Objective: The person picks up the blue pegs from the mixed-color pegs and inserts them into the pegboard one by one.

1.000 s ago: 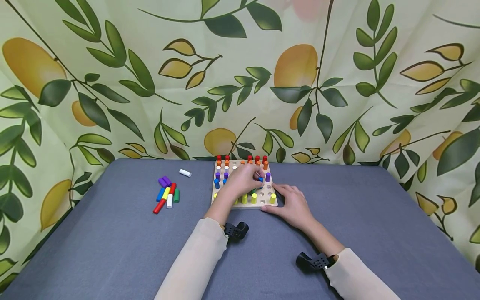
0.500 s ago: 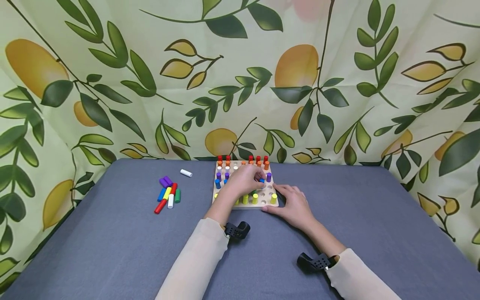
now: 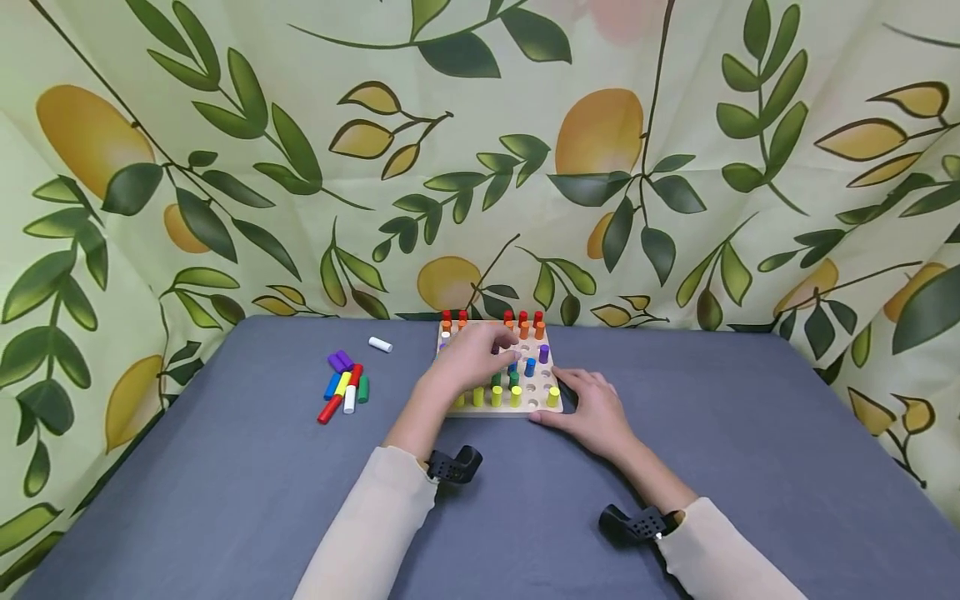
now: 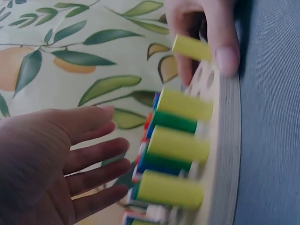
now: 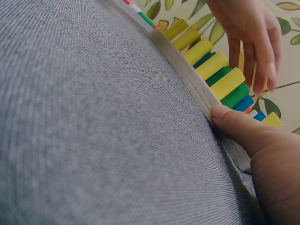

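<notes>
A wooden pegboard (image 3: pixel 487 412) stands near the back of the table, with rows of red, orange, white, purple, blue, green and yellow pegs upright in its holes. My left hand (image 3: pixel 471 357) hovers over its middle, hiding part of the rows. In the left wrist view its fingers (image 4: pixel 101 157) are spread and hold nothing. A blue peg (image 3: pixel 530 367) stands in a hole just right of those fingertips. My right hand (image 3: pixel 596 414) grips the board's front right corner, thumb (image 5: pixel 234 124) on the front edge and fingers along the right side. Beside it stands a yellow peg (image 3: pixel 553 397).
Left of the board lies a cluster of loose pegs, among them a red peg (image 3: pixel 328 409), a green peg (image 3: pixel 363 389) and two purple ones. A white peg (image 3: pixel 380 344) lies apart, farther back. A leaf-and-fruit patterned cloth (image 3: pixel 495 208) hangs behind the table.
My left hand has let go of the blue peg, which now stands in the board, and has drawn back slightly left with fingers loosened. My right hand keeps its place at the board.
</notes>
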Demonstrator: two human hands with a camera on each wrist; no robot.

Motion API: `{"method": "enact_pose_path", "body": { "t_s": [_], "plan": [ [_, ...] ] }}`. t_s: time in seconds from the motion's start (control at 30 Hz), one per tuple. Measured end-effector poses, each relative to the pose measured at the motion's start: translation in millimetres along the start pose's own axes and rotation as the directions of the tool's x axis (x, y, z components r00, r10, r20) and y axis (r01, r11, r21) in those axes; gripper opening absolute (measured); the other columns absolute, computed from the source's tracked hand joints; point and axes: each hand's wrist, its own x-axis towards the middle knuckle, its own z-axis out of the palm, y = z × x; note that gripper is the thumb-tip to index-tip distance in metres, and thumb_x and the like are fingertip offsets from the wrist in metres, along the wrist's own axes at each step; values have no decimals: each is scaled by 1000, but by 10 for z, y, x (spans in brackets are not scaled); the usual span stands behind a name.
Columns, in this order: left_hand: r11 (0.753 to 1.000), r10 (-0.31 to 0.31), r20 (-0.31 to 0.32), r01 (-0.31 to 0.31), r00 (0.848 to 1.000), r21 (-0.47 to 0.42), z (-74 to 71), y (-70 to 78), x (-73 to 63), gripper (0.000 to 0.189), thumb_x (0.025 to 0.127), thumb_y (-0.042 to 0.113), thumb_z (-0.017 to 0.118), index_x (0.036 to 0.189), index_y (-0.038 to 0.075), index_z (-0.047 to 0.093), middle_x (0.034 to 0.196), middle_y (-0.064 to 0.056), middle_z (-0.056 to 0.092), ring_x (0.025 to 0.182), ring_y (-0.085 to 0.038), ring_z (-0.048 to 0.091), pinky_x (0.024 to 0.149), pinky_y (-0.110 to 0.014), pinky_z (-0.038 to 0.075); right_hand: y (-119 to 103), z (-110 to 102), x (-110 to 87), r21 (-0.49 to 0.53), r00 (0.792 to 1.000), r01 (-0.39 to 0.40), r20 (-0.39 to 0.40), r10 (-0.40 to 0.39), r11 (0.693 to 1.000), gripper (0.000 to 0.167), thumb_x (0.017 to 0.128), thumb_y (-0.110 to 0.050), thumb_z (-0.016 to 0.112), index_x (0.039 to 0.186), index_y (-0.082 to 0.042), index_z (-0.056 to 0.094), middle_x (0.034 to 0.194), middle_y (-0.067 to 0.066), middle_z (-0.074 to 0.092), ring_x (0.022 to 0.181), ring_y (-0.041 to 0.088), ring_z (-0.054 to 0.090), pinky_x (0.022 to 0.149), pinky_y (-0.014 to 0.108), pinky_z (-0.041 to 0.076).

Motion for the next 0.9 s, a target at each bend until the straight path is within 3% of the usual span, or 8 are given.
{"method": "enact_pose_path", "body": {
  "t_s": [0.17,0.43,0.73,0.9],
  "plan": [
    [999,-16,-50,17,999,32,-144,-92,-132,29,98,29,66,124,15,71,118,-3,74,109,-20,67,96,-43,54,29,-29,-8,-16,1000,-7,11,7,1000,90,76,-59,81,144,-6,56,138,18,62,124,37,53,104,59,39],
    [988,-95,-130,109,987,105,-443,-371,-364,31,98,27,66,127,14,69,115,-5,74,107,-23,68,92,-42,57,61,-47,-8,-3,1000,-11,18,11,1000,91,75,-60,81,145,-7,55,140,17,61,126,38,52,107,61,37],
    [963,-165,-257,212,952,167,-752,-912,-717,31,98,23,64,127,11,68,114,-10,75,100,-26,70,81,-45,56,41,-5,-8,1,999,-16,29,16,1000,92,76,-62,80,146,-8,54,141,17,60,125,36,52,105,59,38],
    [942,-244,-272,294,931,161,-931,-1256,-907,35,98,22,63,128,5,66,117,-17,72,104,-33,68,83,-49,55,15,10,7,-3,1000,-2,24,2,1000,92,76,-60,80,146,-7,54,140,17,61,124,36,53,105,59,38]
  ]
}}
